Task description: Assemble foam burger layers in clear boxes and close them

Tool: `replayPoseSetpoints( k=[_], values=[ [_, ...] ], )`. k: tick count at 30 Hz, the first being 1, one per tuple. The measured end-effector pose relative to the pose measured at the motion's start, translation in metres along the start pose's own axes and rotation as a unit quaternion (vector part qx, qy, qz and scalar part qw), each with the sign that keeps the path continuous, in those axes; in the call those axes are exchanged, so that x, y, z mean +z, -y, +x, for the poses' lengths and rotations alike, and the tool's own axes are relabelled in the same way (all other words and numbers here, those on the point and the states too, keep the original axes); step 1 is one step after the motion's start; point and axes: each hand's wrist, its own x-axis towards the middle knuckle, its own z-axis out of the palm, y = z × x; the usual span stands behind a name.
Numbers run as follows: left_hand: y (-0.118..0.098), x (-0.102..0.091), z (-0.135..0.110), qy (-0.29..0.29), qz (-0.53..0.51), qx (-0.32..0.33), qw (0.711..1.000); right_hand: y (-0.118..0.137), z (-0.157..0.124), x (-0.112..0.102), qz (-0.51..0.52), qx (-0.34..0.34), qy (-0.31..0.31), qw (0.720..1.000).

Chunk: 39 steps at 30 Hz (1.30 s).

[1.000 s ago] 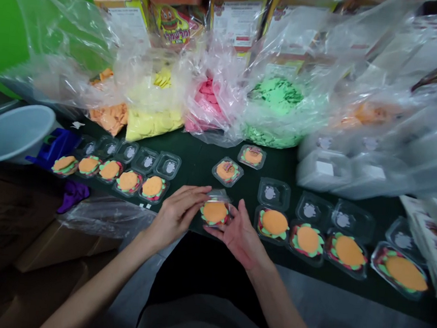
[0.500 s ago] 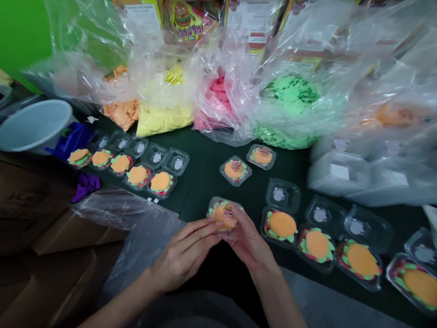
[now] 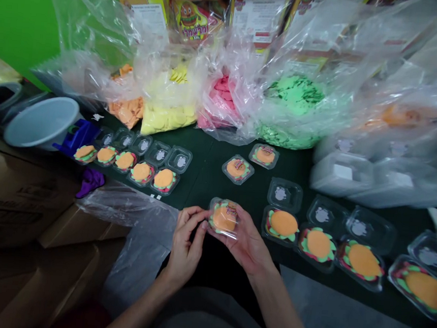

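Observation:
A closed clear plastic box [image 3: 224, 218] with a burger-shaped sweet inside is held up at the table's front edge. My right hand [image 3: 248, 244] grips it from the right side and underneath. On its left side, my left hand [image 3: 189, 240] pinches the box's edge between thumb and curled fingers. Beyond my hands lie two closed boxes, a nearer one [image 3: 238, 169] and a farther one [image 3: 264, 156]. To the right stands a row of open boxes [image 3: 282, 223] with orange-topped burger sweets, lids folded back. Another such row [image 3: 164, 179] sits at the left.
Clear bags of orange [image 3: 127, 110], yellow [image 3: 169, 118], pink [image 3: 224, 95] and green pieces [image 3: 297, 94] line the table's back. Stacked plastic boxes [image 3: 342, 172] stand at right. A pale basin [image 3: 42, 122] and cardboard boxes [image 3: 20, 192] are at left.
My left hand has drawn back from the box's front to its left edge, uncovering the lid. My right hand keeps hold of the box. The view has shifted slightly.

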Motion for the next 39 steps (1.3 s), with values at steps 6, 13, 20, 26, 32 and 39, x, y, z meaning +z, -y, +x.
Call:
replayPoseSetpoints(
  k=[6, 13, 20, 26, 32, 39],
  values=[
    [0.004, 0.0, 0.001, 0.02, -0.019, -0.016, 1.0, -0.003, 0.0, 0.002, -0.007, -0.034, -0.006, 0.999],
    [0.004, 0.002, 0.002, -0.03, -0.187, -0.116, 0.975, -0.001, -0.005, 0.006, -0.03, -0.064, 0.006, 0.997],
    [0.003, 0.0, 0.007, 0.027, -0.213, -0.155, 0.964, 0.0, -0.009, 0.003, -0.044, -0.091, -0.001, 0.995],
    [0.003, 0.005, 0.008, 0.028, -0.201, -0.132, 0.97, 0.001, -0.009, 0.005, -0.065, -0.089, 0.0, 0.994],
    [0.003, 0.009, 0.009, -0.026, -0.251, -0.197, 0.947, -0.001, -0.004, 0.003, -0.062, -0.095, -0.009, 0.993],
    [-0.003, 0.011, 0.011, 0.086, -0.32, -0.266, 0.905, -0.002, -0.004, 0.002, -0.083, -0.116, -0.03, 0.989]
  ],
)
